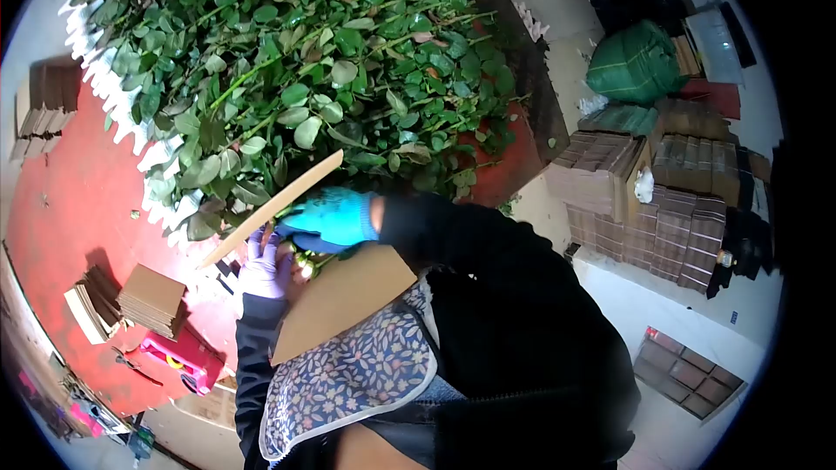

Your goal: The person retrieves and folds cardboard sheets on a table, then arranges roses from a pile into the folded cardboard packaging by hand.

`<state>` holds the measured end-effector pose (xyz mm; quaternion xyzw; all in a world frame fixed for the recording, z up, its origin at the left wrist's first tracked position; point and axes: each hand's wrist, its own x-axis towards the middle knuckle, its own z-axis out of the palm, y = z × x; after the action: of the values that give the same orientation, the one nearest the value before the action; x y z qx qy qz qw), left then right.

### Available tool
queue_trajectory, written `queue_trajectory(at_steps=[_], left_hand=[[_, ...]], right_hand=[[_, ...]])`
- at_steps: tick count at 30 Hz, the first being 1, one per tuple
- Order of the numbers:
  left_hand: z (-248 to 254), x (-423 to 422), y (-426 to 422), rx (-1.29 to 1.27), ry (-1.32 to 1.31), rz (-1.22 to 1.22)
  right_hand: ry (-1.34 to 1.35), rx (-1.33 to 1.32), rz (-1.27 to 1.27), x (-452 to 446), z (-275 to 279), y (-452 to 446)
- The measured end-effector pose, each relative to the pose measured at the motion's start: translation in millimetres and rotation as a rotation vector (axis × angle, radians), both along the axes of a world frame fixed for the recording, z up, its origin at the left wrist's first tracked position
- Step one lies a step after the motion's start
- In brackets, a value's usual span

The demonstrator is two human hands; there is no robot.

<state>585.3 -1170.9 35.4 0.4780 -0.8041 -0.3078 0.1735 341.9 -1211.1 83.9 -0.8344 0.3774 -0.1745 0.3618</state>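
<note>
My left hand [264,275], in a purple glove, is at the lower side of a tilted cardboard strip [277,207], seen nearly edge-on. Its fingers are bent beside small flower buds [305,266]; what they grip is hidden. My right hand [329,219], in a blue glove, closes around green stems just right of the strip. Below both hands, a wider brown cardboard sheet [347,298] lies against the floral apron [353,372]. A large heap of leafy stems [322,61] fills the area beyond my hands.
On the red table [65,226] are cardboard stacks [153,298] and a pink tool [185,360] at lower left. White netting [117,91] edges the heap. Bundled cardboard [649,226] and a green sack [634,63] stand at right.
</note>
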Motion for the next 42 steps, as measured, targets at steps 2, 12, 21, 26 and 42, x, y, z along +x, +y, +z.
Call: queue_trajectory(at_steps=[2,12,21,26,42], left_hand=[[4,1,-3,-0.05,-0.02,-0.023],[35,-9,-7,0.191,-0.016,0.031],[24,-10,2,0.002,0.04,-0.028],[31,-12,-2,-0.007,0.023,-0.058],[15,5,-16,0.188,0.211,0.02]], right_hand=[[0.017,0.392,0.169,-20,54,-9],[0.26,0.26,-0.32,-137,71,-59],[0.725,-0.119,-0.35,-117,1,-70],[0.717,0.003,-0.362,-123,-6,-79],[0.057,-0.065,-0.483,-107,74,-26]])
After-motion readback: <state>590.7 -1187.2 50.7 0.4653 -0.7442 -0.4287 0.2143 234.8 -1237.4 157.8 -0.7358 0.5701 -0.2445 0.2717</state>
